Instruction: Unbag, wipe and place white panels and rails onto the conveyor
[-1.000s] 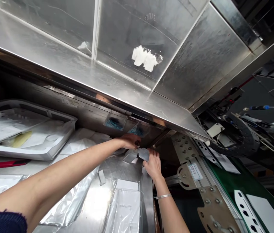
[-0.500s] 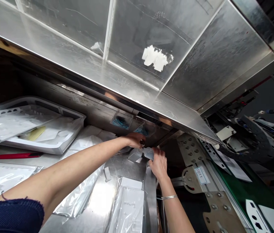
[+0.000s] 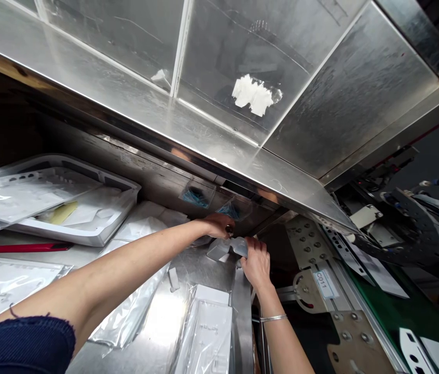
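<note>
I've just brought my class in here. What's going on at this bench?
A person is reaching over a stainless steel bench beneath a steel hood. Their right hand grips one end of a clear moulded plastic piece, and their ringed left hand sits just above it; contact is hard to tell. Plastic-wrapped sheets lie nearby, with a white tray further left. To the right stands machinery with a metal plate labelled C011.
</note>
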Demonstrator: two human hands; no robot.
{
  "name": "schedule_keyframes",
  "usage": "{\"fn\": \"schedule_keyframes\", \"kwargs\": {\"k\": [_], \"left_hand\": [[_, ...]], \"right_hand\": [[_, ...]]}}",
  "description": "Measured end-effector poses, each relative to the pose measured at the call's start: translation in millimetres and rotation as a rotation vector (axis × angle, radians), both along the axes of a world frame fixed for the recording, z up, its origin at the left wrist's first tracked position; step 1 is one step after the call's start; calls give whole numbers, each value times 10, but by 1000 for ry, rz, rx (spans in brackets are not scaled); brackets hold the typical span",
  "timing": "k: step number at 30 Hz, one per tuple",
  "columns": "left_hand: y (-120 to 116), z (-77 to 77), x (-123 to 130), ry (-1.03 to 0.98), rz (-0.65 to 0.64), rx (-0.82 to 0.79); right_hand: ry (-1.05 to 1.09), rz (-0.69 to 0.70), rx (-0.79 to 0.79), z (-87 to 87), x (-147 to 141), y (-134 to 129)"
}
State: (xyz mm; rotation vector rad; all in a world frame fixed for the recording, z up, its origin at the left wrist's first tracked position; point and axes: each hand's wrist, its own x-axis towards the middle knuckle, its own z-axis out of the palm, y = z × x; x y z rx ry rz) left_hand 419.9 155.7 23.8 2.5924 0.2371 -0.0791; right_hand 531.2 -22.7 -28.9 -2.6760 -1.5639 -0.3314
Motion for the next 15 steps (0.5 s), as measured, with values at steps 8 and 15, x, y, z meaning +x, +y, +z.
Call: {"fn": "schedule_keyframes", "kwargs": {"k": [8, 15], "left_hand": [[-4, 11, -14, 9, -3, 5], [24, -66, 9, 5, 6, -11]], "right_hand": [[-9, 1, 2, -4, 3, -7], [-20, 7, 17, -31, 15, -8]]}}
